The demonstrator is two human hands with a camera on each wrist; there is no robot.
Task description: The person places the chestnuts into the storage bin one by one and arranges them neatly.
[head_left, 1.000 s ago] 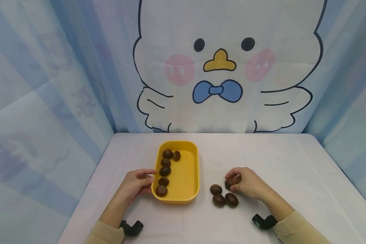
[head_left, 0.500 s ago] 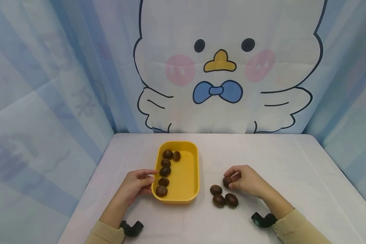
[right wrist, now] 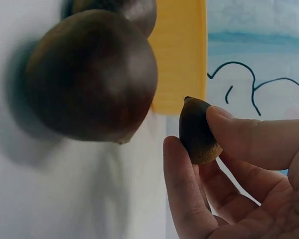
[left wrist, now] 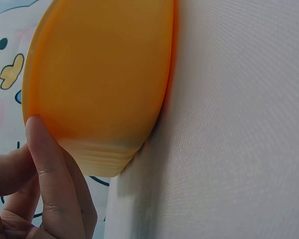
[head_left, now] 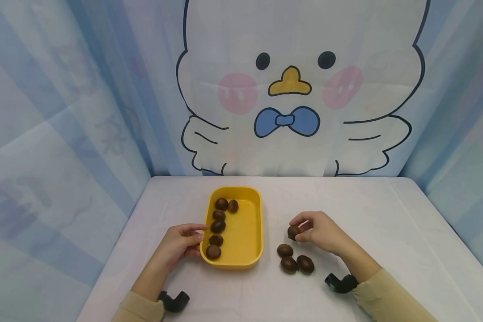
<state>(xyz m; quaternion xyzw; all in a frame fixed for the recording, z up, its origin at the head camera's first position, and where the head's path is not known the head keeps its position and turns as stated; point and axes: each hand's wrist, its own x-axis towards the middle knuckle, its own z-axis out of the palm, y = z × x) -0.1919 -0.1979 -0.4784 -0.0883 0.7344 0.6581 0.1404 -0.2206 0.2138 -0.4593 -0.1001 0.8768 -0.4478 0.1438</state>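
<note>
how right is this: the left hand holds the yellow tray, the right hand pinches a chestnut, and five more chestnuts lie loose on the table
Only the count is off: three loose chestnuts lie on the table, not five, as the head view shows. The left hand does hold the yellow tray, and the right hand pinches a chestnut.

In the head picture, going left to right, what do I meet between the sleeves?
Left hand, shallow round-cornered yellow plastic tray, pinched rounded brown nut, right hand. Other nuts overlap these, so I skipped them.

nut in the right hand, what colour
Dark brown nut, tan at one end; clearest in the right wrist view.
</note>
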